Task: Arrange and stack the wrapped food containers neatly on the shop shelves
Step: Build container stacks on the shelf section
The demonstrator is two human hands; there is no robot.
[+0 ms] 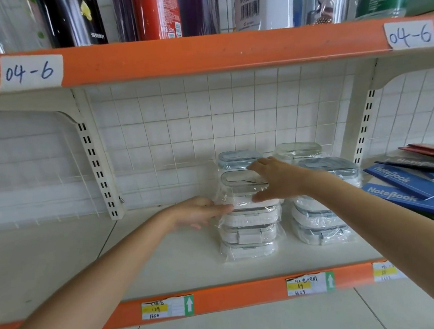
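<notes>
Plastic-wrapped food containers [248, 214], white with grey-blue lids, are held in a near stack on the cream shelf [167, 263], right of centre; a second stack [321, 223] stands just beside it on the right, and further containers are seen behind both.

Hands: the left hand [198, 212] is laid against the near stack's left side, fingers fairly straight and touching the wrap. The right hand [276, 178] is spread wide over the top container [242, 181], thumb low at its front edge, fingers reaching across the lid; nothing is gripped.

Step judged in hand: the top container is being squared on its stack. Best done by light, even pressure from both sides, so that the slippery wrap is not allowed to slide and the lower containers are not pushed askew.

Orientation: long axes are laid roughly left to right along the shelf, lids upward, clasps facing the front edge.

Nearby: blue notebooks [405, 184] lie at the right; price labels [168, 307] are fixed to the orange shelf edge.
</notes>
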